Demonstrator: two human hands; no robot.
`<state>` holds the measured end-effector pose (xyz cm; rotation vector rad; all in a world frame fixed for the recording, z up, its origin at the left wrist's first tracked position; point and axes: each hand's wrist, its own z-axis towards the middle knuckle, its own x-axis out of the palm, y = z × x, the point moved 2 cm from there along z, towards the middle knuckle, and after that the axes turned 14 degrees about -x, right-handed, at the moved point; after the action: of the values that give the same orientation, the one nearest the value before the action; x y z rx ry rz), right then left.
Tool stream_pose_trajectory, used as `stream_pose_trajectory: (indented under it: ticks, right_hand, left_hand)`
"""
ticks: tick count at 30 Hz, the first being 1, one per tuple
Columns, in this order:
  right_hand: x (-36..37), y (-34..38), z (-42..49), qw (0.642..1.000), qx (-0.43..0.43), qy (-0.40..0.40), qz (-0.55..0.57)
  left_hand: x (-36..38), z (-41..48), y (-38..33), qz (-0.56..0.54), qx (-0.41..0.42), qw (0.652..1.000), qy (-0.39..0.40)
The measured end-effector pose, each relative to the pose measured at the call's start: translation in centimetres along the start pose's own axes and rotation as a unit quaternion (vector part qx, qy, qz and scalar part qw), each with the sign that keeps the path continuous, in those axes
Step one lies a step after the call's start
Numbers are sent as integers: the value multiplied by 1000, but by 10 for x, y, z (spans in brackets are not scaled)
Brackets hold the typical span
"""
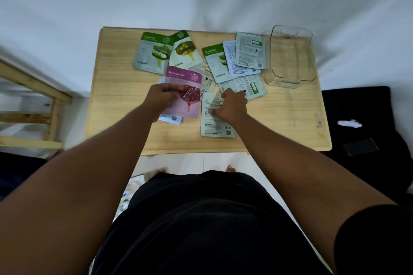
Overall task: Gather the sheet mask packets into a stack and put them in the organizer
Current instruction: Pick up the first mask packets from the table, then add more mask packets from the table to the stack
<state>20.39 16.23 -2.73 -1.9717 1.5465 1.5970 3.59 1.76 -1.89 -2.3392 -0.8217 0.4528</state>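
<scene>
Several sheet mask packets lie scattered on a small wooden table (125, 100). My left hand (162, 97) grips the pink pomegranate packet (190, 87), which sits over a pale face-down packet (173, 118). My right hand (231, 105) presses its fingers on a white face-down packet (214, 126) near the table's front. Farther back lie a cucumber packet (153, 53), an olive-green packet (185, 50), a second cucumber packet (216, 62) and several face-down packets (249, 51). The clear plastic organizer (290, 56) stands empty at the back right corner.
A wooden frame (33, 105) stands to the left of the table. Dark fabric (362, 114) with a black phone (360, 147) and a small white object (349, 123) lies to the right. White sheeting hangs behind the table. My bare feet show below its front edge.
</scene>
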Motion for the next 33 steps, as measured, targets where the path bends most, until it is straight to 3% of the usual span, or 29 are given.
stream_pose_trajectory:
  ticks: [7, 13, 17, 22, 29, 33]
  right_hand:
    - [15, -4, -19, 995, 44, -56, 65]
    - [12, -21, -24, 971, 64, -116, 200]
    - [15, -30, -25, 968, 93, -113, 205]
    - [22, -22, -25, 972, 77, -51, 217]
    - [-23, 13, -15, 944, 22, -100, 312]
    - [-49, 48, -16, 943, -48, -130, 303]
  left_hand:
    - [5, -12, 32, 23, -2, 1000, -9]
    - [3, -17, 48, 13, -26, 999, -13]
    - [5, -22, 50, -6, -26, 1000, -17]
    - [11, -24, 55, 18, -20, 1000, -12]
    - [-6, -26, 38, -7, 34, 993, -111]
    - [-4, -30, 27, 30, 26, 998, -38]
